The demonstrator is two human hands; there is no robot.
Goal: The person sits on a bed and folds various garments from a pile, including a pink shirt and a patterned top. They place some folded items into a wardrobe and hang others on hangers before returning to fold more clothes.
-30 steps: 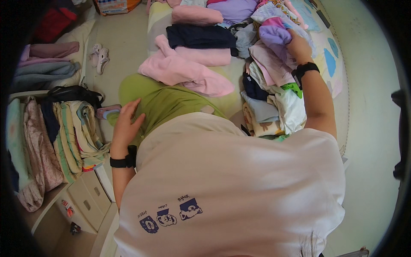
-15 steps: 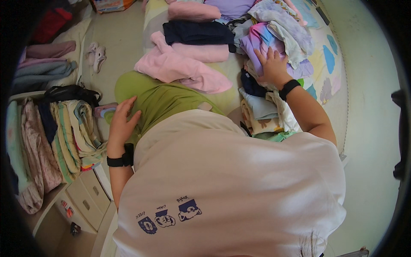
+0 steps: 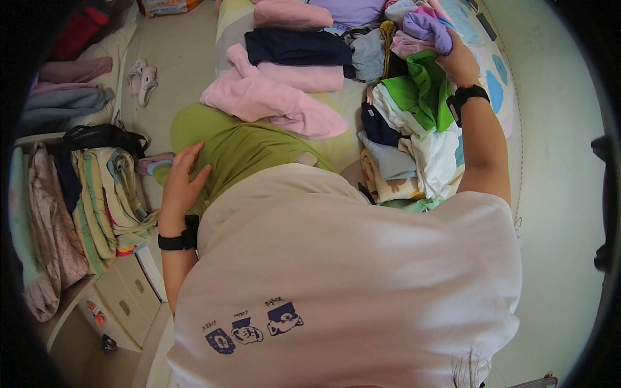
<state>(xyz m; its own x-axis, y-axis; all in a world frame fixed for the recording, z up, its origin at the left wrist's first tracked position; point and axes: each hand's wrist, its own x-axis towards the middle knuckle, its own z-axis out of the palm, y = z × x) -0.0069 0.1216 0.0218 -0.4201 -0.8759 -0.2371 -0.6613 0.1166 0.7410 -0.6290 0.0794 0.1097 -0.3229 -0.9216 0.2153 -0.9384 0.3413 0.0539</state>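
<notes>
My left hand (image 3: 184,184) rests on the green trousers (image 3: 236,152) over my lap, its fingers apart and holding nothing. At the far right of the bed, my right hand (image 3: 460,63) grips the edge of a purple garment (image 3: 427,29), with its fingertips partly hidden by the cloth. Below that hand lies a bright green garment (image 3: 424,90), rumpled on top of a stack with white clothing (image 3: 435,155) and a dark navy piece (image 3: 380,124). A loose pink garment (image 3: 275,103) is spread in front of my knees.
Rolled pink (image 3: 291,15) and navy (image 3: 297,48) clothes lie across the bed beside a grey heap (image 3: 369,55). Folded quilts (image 3: 97,207) fill a shelf unit at left, above drawers (image 3: 126,297). Pale clogs (image 3: 142,82) stand on the floor. A wall (image 3: 556,194) borders the right.
My right hand has moved away from me with the purple garment and the pale clothes around it, shifting them toward the far side. The bright green garment underneath is now uncovered. My left hand stays put.
</notes>
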